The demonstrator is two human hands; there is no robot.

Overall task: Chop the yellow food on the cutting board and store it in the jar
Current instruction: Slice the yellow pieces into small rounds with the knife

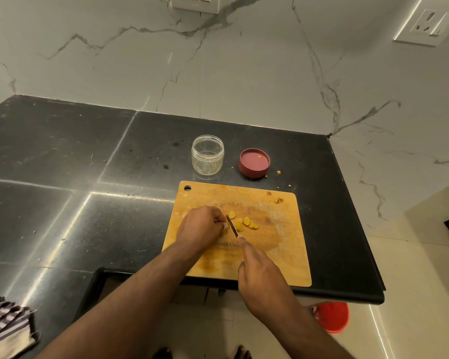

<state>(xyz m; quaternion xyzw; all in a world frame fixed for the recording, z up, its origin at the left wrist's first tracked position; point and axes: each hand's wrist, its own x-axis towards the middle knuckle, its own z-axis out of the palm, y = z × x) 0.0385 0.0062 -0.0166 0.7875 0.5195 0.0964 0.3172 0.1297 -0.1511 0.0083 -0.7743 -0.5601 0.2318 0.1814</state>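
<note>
A wooden cutting board [278,250] lies at the front edge of the black counter. Several yellow slices [246,222] sit near its middle. My left hand [201,228] is curled over the uncut yellow piece, which is mostly hidden under its fingers. My right hand [259,275] grips a knife [232,226], forefinger along its back, blade down on the board just right of the left fingers. Behind the board stands a clear jar [207,154], open, with only a few yellow specks inside. Its dark red lid [254,163] lies upside down to the right.
Yellow crumbs [278,200] lie at the board's far right corner and on the black counter [88,164] near the lid. A checked cloth [5,326] lies at the front left. A red bucket [332,317] stands on the floor below the counter edge. A marble wall rises behind.
</note>
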